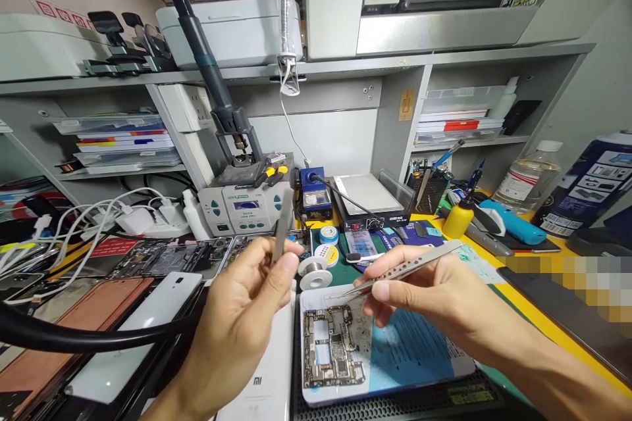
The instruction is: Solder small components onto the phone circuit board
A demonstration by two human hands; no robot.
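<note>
Pinching a flat metal tool [282,230] nearly upright between thumb and curled fingers of the left hand [247,309]. Pinching perforated steel tweezers [409,268] in the right hand [419,289], pressing thumb against fingers and pointing the tips down near the far edge of a phone logic board [337,342]. As for the board, lying flat on the left part of a blue-and-white printed slab [415,348], near a white Mi-marked phone [257,368], and touching neither hand. Probably being light and stiff yet fragile, crowded with tiny parts; likely being safest to grip by the outer rim, sparing the chips.
</note>
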